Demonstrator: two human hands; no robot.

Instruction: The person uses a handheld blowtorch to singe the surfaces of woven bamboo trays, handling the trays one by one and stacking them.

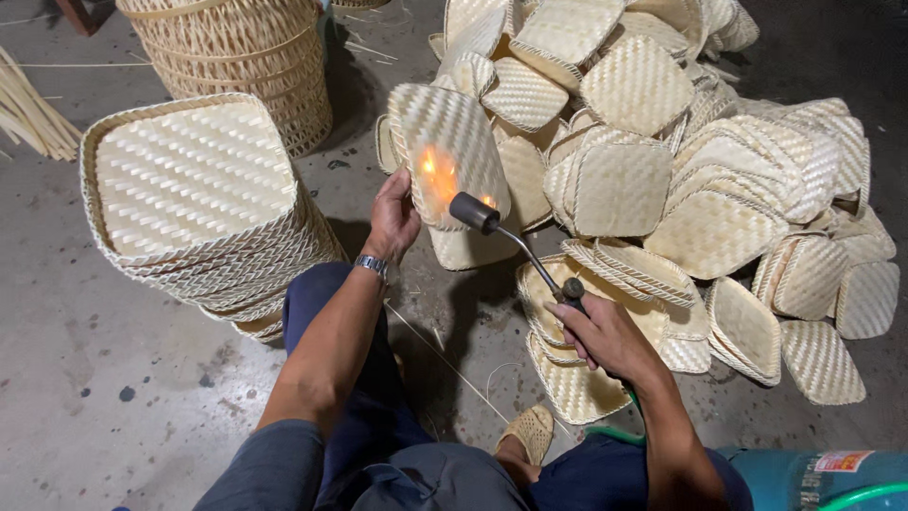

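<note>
While the person sits low over a concrete floor (pixel 85 378), seen from their own head looking down, the left hand (pixel 392 220) grips a woven bamboo tray (pixel 452 151) by its lower left edge, fingers closed around the rim. The tray is held upright and tilted, its woven face turned towards the right side, well out from the body and above the floor, apparently so that heat reaches the surface while the hand stays at the far edge. A watch (pixel 372 265) sits on that wrist.

The right hand (pixel 605 336) is closed around the handle of a gas torch (pixel 515 246). Its thin metal neck runs up and left to a dark nozzle (pixel 473 211), which points at the tray's face from just beside it. Orange flame (pixel 437 175) licks across the lower middle of the weave, with a smaller flicker at the nozzle's right.

Left of the knees stands a stack (pixel 199 203) of similar trays, nested upside down and neatly squared. To the right and behind the torch lies a loose pile (pixel 681 161) of many more pale trays, tumbled at all angles. A tall woven basket (pixel 246 57) stands at the top left, beside a bundle of bamboo strips (pixel 28 109). A blue-green gas cylinder (pixel 804 478) lies at the bottom right, near the right forearm. One sandalled foot (pixel 530 435) shows between the legs.
</note>
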